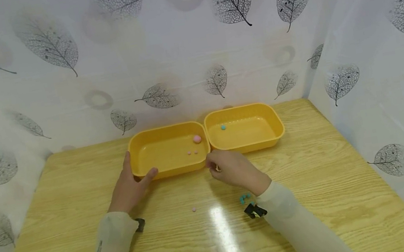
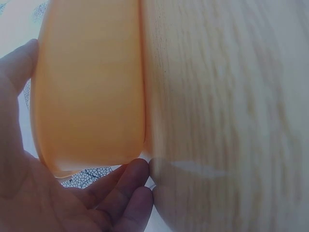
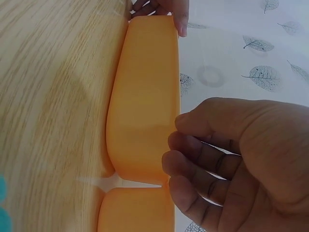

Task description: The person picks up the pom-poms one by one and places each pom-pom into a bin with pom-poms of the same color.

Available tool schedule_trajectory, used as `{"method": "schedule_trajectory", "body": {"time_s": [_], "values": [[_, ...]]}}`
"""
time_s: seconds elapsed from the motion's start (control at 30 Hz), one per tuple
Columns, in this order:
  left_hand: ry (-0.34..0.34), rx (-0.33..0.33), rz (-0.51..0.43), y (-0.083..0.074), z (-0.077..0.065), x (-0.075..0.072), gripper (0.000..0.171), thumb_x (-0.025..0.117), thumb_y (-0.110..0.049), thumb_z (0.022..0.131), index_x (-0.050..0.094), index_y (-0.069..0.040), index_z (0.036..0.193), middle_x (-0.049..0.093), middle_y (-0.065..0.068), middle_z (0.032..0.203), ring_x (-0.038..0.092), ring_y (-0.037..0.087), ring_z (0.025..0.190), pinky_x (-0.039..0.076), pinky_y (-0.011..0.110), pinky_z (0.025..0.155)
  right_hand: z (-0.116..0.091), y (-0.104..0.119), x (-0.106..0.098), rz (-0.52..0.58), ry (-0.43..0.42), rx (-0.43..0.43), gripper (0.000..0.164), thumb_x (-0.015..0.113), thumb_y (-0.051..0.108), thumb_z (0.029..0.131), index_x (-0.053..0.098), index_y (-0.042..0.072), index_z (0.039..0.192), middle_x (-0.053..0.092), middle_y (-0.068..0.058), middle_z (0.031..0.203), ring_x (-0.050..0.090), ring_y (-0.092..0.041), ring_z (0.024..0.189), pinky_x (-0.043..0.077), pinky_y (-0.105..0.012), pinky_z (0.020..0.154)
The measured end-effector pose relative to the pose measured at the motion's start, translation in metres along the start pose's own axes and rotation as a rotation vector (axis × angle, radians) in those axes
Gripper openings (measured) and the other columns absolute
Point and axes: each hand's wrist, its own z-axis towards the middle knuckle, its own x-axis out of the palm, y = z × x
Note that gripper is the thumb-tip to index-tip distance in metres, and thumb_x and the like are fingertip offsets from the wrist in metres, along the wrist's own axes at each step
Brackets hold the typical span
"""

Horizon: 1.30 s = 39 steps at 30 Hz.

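My left hand (image 1: 129, 189) holds the left yellow tray (image 1: 166, 173) at its near left corner. Its thumb lies at the front rim, and its other fingers reach round the left end. Over the near right corner of that tray is my right hand (image 1: 235, 169), its fingers bent and the thumb close to the index finger (image 3: 186, 142). Nothing shows between those fingertips, though a tiny item could be hidden. A larger pink ball (image 1: 197, 139) lies inside the left tray, along with two small pink balls (image 1: 192, 152).
A second yellow tray (image 1: 265, 145) adjoins on the right, with a blue ball (image 1: 223, 127) inside. Several blue beads (image 1: 243, 199) lie on the wooden table (image 1: 189, 244) under my right wrist, and one small pink ball (image 1: 193, 209) farther left. A leaf-patterned curtain (image 1: 175, 59) stands behind.
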Motion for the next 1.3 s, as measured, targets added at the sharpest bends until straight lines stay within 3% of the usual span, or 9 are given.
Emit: {"method": "schedule_trajectory", "body": {"time_s": [0.7,0.9,1.1,1.3], "values": [[-0.008,0.001,0.000,-0.001,-0.003,-0.002,0.114,0.054,-0.076,0.093,-0.024,-0.027,0.162,0.001,0.020,0.172,0.016,0.052,0.153,0.020,0.070,0.119,0.002,0.002,0.000,0.018,0.016,0.016,0.006,0.070,0.015,0.097,0.073,0.013,0.103,0.069,0.006,0.093,0.061,-0.008,0.078,0.053,-0.026,0.067],[-0.005,0.007,-0.013,-0.004,-0.003,0.001,0.115,0.055,-0.075,0.094,-0.022,-0.025,0.163,0.001,0.019,0.172,0.017,0.051,0.153,0.021,0.069,0.120,0.005,-0.005,-0.002,0.055,-0.013,0.041,0.005,0.069,0.019,0.098,0.071,0.014,0.096,0.065,0.007,0.088,0.058,-0.009,0.076,0.052,-0.028,0.069],[-0.006,0.013,-0.013,-0.005,-0.005,0.000,0.114,0.054,-0.075,0.094,-0.022,-0.025,0.163,0.001,0.020,0.172,0.017,0.051,0.153,0.021,0.068,0.120,0.021,-0.011,-0.008,0.062,-0.062,0.038,0.005,0.069,0.018,0.097,0.069,0.015,0.094,0.062,0.005,0.083,0.054,-0.011,0.074,0.049,-0.029,0.066],[-0.010,0.013,-0.012,-0.003,-0.004,-0.002,0.115,0.054,-0.076,0.093,-0.022,-0.025,0.163,0.001,0.019,0.172,0.017,0.051,0.153,0.021,0.068,0.120,0.049,-0.011,-0.021,0.071,-0.001,0.097,0.006,0.065,0.017,0.098,0.069,0.013,0.099,0.065,0.001,0.088,0.057,-0.016,0.077,0.050,-0.034,0.070]]}}
